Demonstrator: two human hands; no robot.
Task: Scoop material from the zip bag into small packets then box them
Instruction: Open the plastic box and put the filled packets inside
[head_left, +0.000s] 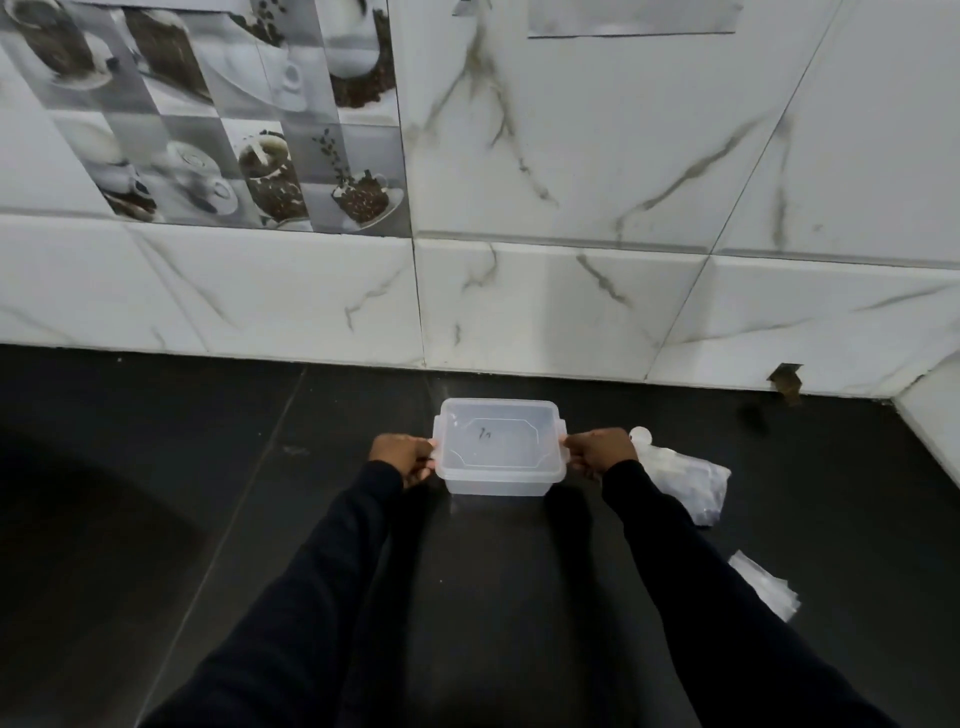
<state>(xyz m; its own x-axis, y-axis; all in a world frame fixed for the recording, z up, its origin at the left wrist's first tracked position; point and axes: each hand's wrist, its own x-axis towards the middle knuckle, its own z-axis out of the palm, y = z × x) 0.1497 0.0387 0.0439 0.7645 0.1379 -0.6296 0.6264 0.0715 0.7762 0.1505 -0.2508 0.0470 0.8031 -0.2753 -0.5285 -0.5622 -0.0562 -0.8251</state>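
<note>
Located translucent lidded box (498, 449) on black counter (260, 467), near marble-tiled wall (571, 301). Gripped left end of box with left hand (402, 457) and right end with right hand (600, 454), fingers curled round both ends. Noted clear zip bag (685, 480) just right of box, and 1 pile of small packets (763, 584) right of box, nearer the viewer.

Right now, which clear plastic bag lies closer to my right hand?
The larger crumpled clear plastic bag right beside the right hand; the smaller bag lies nearer you.

Box (500, 452), plastic bags (685, 480) on dark surface (249, 467)
</note>
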